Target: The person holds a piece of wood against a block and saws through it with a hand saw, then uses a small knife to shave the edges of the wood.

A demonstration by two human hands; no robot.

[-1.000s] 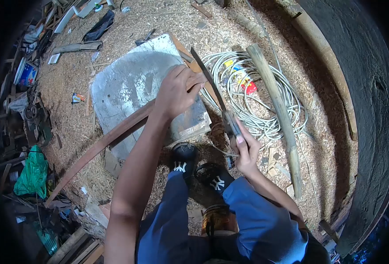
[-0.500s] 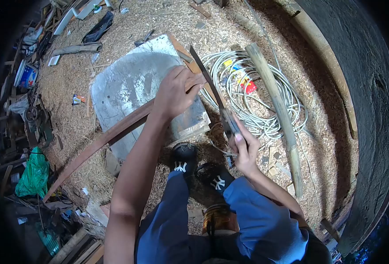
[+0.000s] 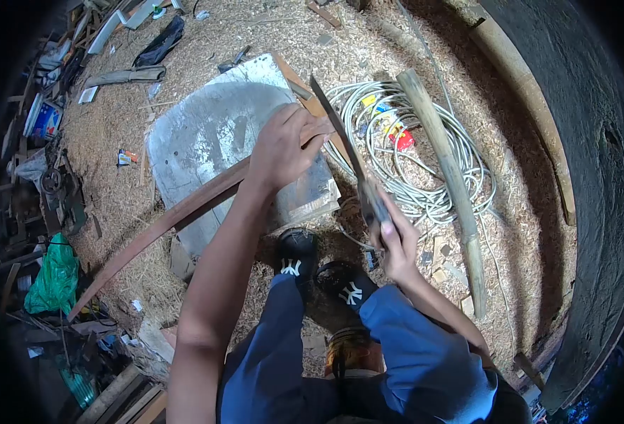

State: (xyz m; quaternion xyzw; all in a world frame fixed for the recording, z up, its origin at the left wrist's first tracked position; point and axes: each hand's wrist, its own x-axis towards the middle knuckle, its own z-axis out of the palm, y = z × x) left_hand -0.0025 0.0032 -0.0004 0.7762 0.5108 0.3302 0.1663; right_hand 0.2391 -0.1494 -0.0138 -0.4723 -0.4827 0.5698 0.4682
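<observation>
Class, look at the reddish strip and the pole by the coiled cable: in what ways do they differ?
The strip is reddish brown, while the pole is pale and greyish. The strip has flat faces; the pole is rounded. The strip is gripped by the left hand above the board, whereas the pole lies unheld across the coiled cable. Both are long and narrow.

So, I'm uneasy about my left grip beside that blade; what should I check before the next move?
1. Left grip closed on the wooden strip, near one end: ok.
2. Right grip closed on the handle: ok.
3. Left grip well clear of the blade: not ok, it looks close beside it.
4. Blade touching the strip: cannot tell.
5. Cutting edge sound: cannot tell, too small.
6. Coiled cable clear of the blade: cannot tell, overlapping in this view.
</observation>
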